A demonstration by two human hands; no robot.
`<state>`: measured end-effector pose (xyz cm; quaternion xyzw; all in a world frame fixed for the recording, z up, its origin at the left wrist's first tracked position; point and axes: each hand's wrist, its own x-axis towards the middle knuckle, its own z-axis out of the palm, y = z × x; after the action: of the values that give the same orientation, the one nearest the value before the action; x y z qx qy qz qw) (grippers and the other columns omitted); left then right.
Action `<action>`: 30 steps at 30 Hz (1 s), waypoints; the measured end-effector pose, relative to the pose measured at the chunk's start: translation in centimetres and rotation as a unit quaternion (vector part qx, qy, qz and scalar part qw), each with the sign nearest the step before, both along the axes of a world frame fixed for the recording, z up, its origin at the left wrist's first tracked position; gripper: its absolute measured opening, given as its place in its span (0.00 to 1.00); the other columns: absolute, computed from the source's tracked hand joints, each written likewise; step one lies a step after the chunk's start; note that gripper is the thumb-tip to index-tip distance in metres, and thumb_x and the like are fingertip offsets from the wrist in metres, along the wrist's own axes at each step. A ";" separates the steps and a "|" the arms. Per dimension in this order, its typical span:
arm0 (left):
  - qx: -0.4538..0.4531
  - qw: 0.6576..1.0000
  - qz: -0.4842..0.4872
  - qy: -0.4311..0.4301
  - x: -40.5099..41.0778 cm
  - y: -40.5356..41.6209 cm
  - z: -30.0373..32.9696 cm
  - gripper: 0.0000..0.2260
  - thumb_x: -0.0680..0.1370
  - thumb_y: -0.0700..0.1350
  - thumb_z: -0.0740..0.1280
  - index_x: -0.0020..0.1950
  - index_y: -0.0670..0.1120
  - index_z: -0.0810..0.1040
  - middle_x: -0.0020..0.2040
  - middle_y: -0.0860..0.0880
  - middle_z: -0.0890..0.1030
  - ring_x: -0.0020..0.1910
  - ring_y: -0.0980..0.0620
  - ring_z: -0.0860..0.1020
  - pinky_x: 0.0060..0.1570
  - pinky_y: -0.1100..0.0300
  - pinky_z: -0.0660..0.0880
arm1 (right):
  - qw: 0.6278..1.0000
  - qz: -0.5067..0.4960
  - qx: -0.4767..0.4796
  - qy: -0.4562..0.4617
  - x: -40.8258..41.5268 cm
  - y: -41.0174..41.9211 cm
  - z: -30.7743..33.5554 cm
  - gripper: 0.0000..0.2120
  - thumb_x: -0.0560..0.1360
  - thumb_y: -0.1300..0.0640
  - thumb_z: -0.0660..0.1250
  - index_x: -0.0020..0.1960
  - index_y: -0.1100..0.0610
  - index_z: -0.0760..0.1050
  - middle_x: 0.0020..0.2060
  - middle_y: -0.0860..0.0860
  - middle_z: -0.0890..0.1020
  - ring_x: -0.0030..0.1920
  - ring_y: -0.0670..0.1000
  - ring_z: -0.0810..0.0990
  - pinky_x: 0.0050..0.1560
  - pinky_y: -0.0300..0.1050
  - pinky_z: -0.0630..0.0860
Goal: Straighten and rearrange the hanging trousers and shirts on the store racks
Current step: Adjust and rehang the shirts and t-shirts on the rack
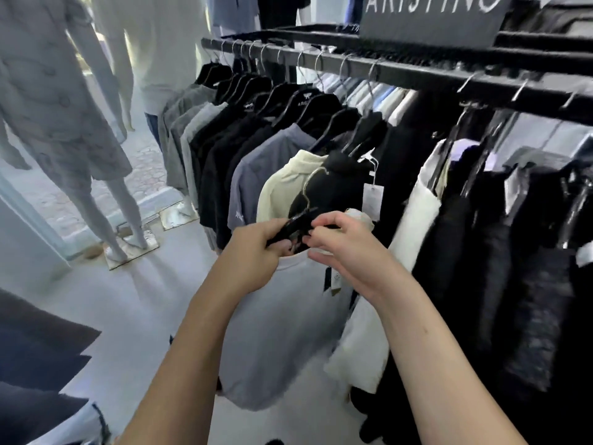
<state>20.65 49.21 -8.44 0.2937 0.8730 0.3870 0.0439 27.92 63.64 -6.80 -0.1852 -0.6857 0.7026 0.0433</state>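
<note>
Bright, cool daylight from far left, blowing out the mannequins (64,123). Motion blur at right on the dark clothes (513,252) and rail (417,72). Wide-angle bending at edges.

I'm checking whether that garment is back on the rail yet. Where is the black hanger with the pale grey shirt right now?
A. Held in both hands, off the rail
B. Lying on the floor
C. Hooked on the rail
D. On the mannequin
A: the left hand and right hand both grip the black hanger, its metal hook free below the rail, with the pale grey shirt hanging beneath.
</note>
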 end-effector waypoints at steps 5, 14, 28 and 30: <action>0.042 0.995 -0.071 0.049 -3.3 5.4 3.1 0.10 0.76 0.40 0.67 0.49 0.55 0.81 0.37 0.57 0.81 0.41 0.67 0.77 0.39 0.71 0.70 | 0.995 -0.051 0.088 0.009 -3.0 2.3 2.7 0.14 0.70 0.55 0.68 0.55 0.50 0.73 0.44 0.48 0.82 0.47 0.48 0.81 0.55 0.46 0.79; 0.100 0.981 -0.103 0.133 -6.7 14.7 8.3 0.12 0.72 0.35 0.63 0.49 0.48 0.82 0.28 0.55 0.73 0.28 0.61 0.70 0.31 0.77 0.65 | 0.964 -0.216 0.155 0.022 -6.7 6.3 7.2 0.25 0.62 0.47 0.65 0.59 0.44 0.69 0.44 0.45 0.76 0.46 0.49 0.77 0.51 0.49 0.76; 0.175 0.974 -0.073 0.122 -8.6 20.4 3.1 0.12 0.77 0.37 0.65 0.59 0.39 0.79 0.49 0.39 0.82 0.53 0.40 0.78 0.41 0.64 0.62 | 0.814 -0.411 0.411 -0.010 -0.7 7.9 5.3 0.06 0.73 0.56 0.68 0.48 0.48 0.81 0.41 0.43 0.83 0.42 0.42 0.79 0.44 0.32 0.73; 0.254 0.946 -0.071 0.190 -6.8 19.6 3.0 0.13 0.77 0.34 0.65 0.60 0.37 0.79 0.53 0.40 0.81 0.56 0.43 0.78 0.54 0.66 0.65 | 0.754 -0.430 0.492 -0.073 0.5 8.7 4.6 0.06 0.73 0.57 0.69 0.48 0.49 0.80 0.40 0.46 0.77 0.42 0.48 0.76 0.43 0.40 0.69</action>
<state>13.87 68.83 -5.48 0.4242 0.7147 0.5289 -0.1717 28.42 72.37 -2.20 -0.4640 -0.7861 0.1601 0.3757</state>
